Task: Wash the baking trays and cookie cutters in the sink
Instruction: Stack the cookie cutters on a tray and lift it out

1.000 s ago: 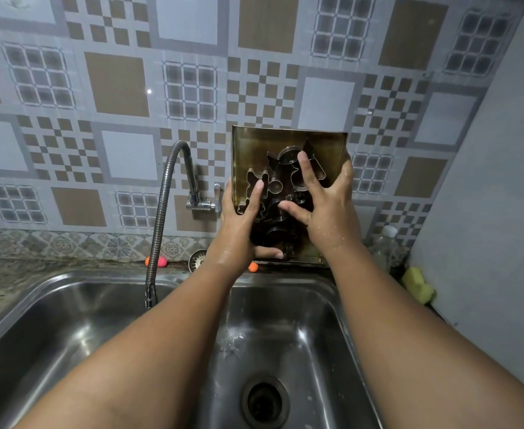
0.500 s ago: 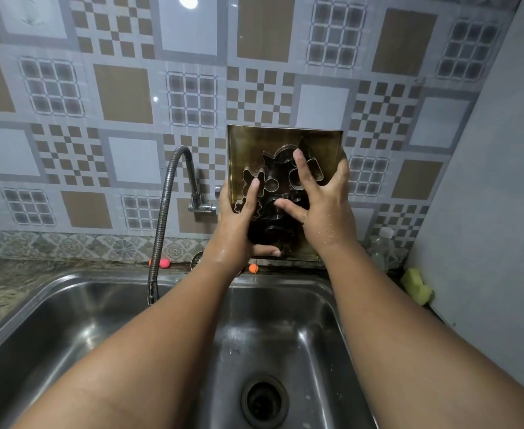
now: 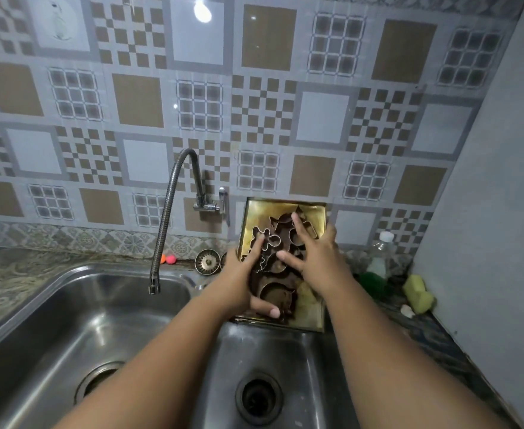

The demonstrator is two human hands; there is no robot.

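Observation:
A brass-coloured square baking tray [image 3: 311, 314] leans tilted behind the right basin, its lower edge on the sink's back rim. Several metal cookie cutters [image 3: 274, 267] lie piled against its inner face. My left hand [image 3: 242, 283] grips the tray's left edge, thumb under the lowest cutter and fingers spread over the pile. My right hand [image 3: 314, 258] holds the right edge with its fingers pressed flat on the upper cutters. Both forearms reach over the steel double sink [image 3: 68, 305].
A flexible tap [image 3: 169, 218] hangs over the left basin. A loose drain strainer [image 3: 206, 261] and small orange and pink balls [image 3: 167, 259] sit on the back ledge. A plastic bottle [image 3: 381, 252], a green scrubber [image 3: 372, 281] and a yellow sponge [image 3: 417, 292] stand right, by the wall.
The tray with cutters sits lower in view and its bottom edge now rests at the sink's rear rim. The camera has tilted up, showing more wall. Both hands keep their hold.

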